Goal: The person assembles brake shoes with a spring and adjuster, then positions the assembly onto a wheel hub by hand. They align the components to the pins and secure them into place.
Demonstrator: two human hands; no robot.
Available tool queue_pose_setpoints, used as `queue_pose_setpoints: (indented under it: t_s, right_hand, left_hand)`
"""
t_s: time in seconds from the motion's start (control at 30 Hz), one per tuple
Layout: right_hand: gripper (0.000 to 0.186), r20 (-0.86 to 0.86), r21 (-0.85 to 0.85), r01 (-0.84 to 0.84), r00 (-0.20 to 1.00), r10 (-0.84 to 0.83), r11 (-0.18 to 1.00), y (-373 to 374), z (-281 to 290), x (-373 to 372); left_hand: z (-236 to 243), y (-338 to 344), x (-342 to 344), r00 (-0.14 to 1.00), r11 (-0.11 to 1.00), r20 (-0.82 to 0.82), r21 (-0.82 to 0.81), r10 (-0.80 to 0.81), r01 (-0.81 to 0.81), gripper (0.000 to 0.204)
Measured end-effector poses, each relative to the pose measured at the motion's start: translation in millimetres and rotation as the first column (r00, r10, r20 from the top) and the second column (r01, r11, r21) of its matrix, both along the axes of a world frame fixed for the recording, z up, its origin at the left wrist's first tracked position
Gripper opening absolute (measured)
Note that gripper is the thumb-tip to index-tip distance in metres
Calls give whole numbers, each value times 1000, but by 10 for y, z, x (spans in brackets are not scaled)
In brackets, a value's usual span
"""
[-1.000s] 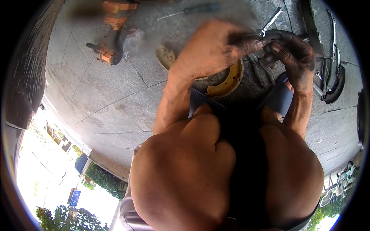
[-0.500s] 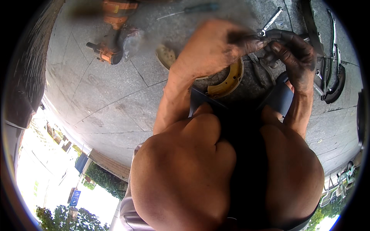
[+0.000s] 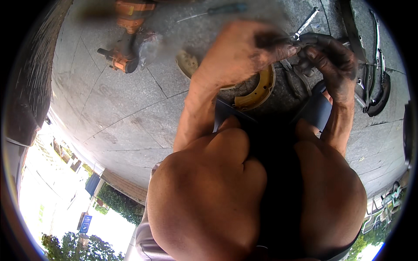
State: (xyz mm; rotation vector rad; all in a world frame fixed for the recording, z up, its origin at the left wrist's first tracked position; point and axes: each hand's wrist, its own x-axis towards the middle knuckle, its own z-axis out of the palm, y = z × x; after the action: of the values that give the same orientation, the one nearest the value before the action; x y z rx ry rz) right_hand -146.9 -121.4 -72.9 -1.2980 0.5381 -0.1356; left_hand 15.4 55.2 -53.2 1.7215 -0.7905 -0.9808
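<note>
My left hand [image 3: 248, 52] and my blackened right hand [image 3: 331, 61] meet at the fingertips, both closed on a small dark piece I cannot make out, mostly hidden by the fingers. Just behind them lies a silver wrench [image 3: 307, 22]. A dark tool like pliers [image 3: 292, 82] rests on the ground below. Beside my left wrist are a curved yellow brake shoe [image 3: 261, 89] and another pale yellow piece [image 3: 188, 64], partly hidden by that arm.
An orange cordless power tool [image 3: 124, 61], a clear plastic bag [image 3: 150, 48] and a screwdriver [image 3: 193, 16] lie at upper left on grey paving [image 3: 117, 108]. A black brake shoe [image 3: 381, 98] and long tools [image 3: 375, 41] lie right. A dark panel [image 3: 30, 78] borders the left.
My left hand has shifted very slightly upward, with both hands still pinched together at the same place. The tools on the ground have not moved.
</note>
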Motion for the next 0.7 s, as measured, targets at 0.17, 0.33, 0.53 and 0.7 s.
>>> queue_pose_setpoints:
  t_s: [0.17,0.33,0.53,0.7]
  right_hand:
    - [26,30,-11,3,1000,-2,1000,-1,10,24]
    - [23,19,-34,27,999,-27,999,-2,50,13]
    - [24,-15,-31,1,1000,-1,1000,-1,85,18]
    - [24,51,-15,6,999,-5,1000,16,14,4]
  left_hand:
    - [-123,8,24,944,978,326,-173,-52,114,43]
    - [-95,-49,-52,985,977,161,-213,56,-21,46]
    - [136,-47,30,997,989,21,131,-75,72,31]
    - [43,-1,-6,993,999,118,-51,6,0,32]
